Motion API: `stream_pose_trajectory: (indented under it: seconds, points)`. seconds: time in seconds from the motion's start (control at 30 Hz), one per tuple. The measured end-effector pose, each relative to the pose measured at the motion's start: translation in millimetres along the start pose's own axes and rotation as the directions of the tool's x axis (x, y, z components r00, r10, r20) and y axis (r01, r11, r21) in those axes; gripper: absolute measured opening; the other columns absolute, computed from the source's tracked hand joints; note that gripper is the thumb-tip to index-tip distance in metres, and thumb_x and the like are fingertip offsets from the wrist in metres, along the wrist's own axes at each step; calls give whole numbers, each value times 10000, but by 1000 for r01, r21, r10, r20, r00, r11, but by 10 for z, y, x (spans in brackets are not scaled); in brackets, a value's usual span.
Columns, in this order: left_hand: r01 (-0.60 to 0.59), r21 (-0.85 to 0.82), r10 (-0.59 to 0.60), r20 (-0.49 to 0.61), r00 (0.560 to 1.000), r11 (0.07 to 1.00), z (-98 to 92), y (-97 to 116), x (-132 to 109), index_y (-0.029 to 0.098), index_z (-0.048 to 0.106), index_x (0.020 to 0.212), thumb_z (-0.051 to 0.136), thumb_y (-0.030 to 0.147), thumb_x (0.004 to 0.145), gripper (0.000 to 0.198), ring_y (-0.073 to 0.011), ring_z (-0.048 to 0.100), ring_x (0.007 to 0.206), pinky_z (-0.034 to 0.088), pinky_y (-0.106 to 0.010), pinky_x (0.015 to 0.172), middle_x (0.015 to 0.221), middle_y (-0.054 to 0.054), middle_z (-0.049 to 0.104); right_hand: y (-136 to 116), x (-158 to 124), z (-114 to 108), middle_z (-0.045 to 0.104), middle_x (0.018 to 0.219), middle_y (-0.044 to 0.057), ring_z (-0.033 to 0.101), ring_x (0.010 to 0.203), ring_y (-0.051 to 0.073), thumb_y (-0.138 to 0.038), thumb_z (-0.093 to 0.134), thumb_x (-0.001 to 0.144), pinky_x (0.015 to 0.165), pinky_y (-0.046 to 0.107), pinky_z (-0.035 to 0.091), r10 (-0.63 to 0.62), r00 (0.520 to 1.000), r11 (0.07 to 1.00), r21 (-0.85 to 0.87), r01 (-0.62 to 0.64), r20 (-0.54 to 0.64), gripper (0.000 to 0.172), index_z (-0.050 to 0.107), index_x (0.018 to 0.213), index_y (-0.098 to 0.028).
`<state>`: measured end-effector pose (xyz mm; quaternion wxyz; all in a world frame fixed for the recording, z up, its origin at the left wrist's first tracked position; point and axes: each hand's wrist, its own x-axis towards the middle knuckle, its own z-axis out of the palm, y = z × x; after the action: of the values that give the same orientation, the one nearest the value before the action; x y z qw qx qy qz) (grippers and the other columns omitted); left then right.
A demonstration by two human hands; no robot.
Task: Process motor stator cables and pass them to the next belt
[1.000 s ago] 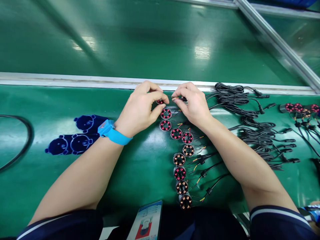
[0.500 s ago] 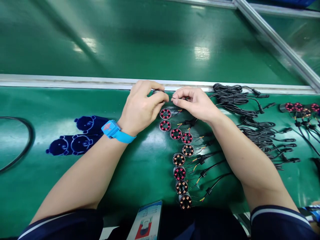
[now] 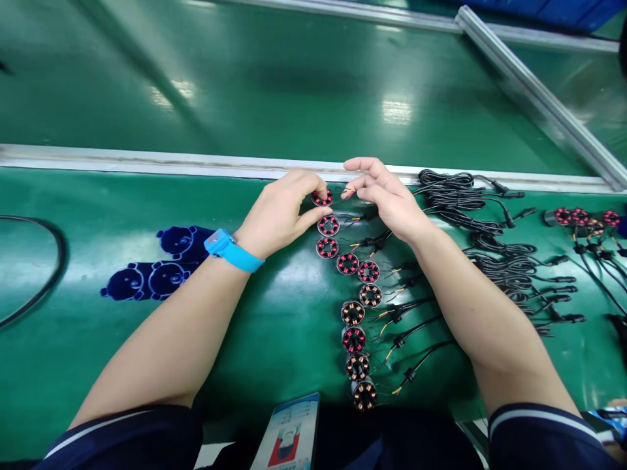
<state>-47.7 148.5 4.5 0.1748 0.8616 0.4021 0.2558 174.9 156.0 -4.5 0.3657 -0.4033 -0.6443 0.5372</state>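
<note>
At the far end of a column of motor stators, my left hand (image 3: 281, 212) has thumb and fingers closed about the edge of a red-wound stator (image 3: 322, 198). Its coils face up. Just right of it, my right hand (image 3: 386, 199) pinches thin coloured wires (image 3: 349, 190) between thumb and a finger, its other fingers raised. A fine lead runs between the stator and those wires. Nearer me, several more stators (image 3: 347, 264) with red or copper windings line up, black cables (image 3: 399, 341) with bared coloured ends lying to their right. A blue strap circles my left wrist.
Bundled black cables (image 3: 453, 196) lie beyond my right forearm, with more stators (image 3: 579, 217) at far right. Dark blue bear-shaped pieces (image 3: 169, 279) rest left of my left wrist. A black cable loop (image 3: 61, 261) sits at the left edge. A metal rail (image 3: 122, 160) crosses behind my hands.
The stator in my left hand has come down to the head of the column, coils now showing. My left fingers have spread around it; my right hand's upper fingers have lifted.
</note>
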Motion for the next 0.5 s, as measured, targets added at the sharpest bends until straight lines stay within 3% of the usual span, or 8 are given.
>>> stream_pose_trajectory:
  seconds: [0.07, 0.17, 0.3, 0.4, 0.5]
  points:
    - [37, -23, -35, 76, 997, 999, -54, -4, 2, 195, 616, 961, 564, 469, 970, 279, -216, 630, 969, 487, -340, 868, 1035, -43, 678, 11, -6, -2, 652, 1017, 28, 603, 1035, 186, -216, 480, 868, 1002, 391, 453, -28, 1000, 994, -109, 27, -3, 384, 476, 1251, -205]
    - [72, -21, -68, 155, 986, 997, -125, 26, -12, 191, 639, 978, 546, 513, 972, 335, -218, 637, 960, 484, -338, 873, 1025, -47, 687, -90, -35, -62, 628, 1166, 65, 579, 1136, 204, -276, 498, 908, 1006, 403, 466, -89, 990, 967, -247, 59, -112, 356, 478, 1257, -212]
    - [69, 52, -78, 204, 976, 996, -168, 74, -49, 178, 633, 1033, 609, 499, 934, 336, -239, 629, 993, 487, -355, 890, 1071, -72, 666, -405, -97, -383, 609, 1237, 82, 562, 1190, 233, -391, 493, 980, 1026, 430, 460, -212, 950, 903, -418, 101, -229, 337, 487, 1285, -249]
    - [70, 102, -91, 220, 971, 992, -167, 86, -65, 180, 621, 1034, 639, 422, 920, 268, -245, 629, 996, 487, -361, 892, 1084, -68, 650, -529, -169, -781, 606, 1276, 91, 539, 1208, 288, -498, 560, 952, 1061, 505, 418, -247, 940, 745, -667, 30, -233, 438, 510, 1324, -274]
    - [79, 117, -104, 230, 968, 990, -169, 96, -66, 184, 617, 1026, 645, 384, 915, 231, -249, 630, 993, 493, -366, 884, 1079, -63, 646, -393, -317, -1181, 582, 1351, 104, 487, 1266, 374, -579, 607, 888, 1092, 618, 338, -135, 973, 468, -878, -104, -187, 572, 543, 1365, -268]
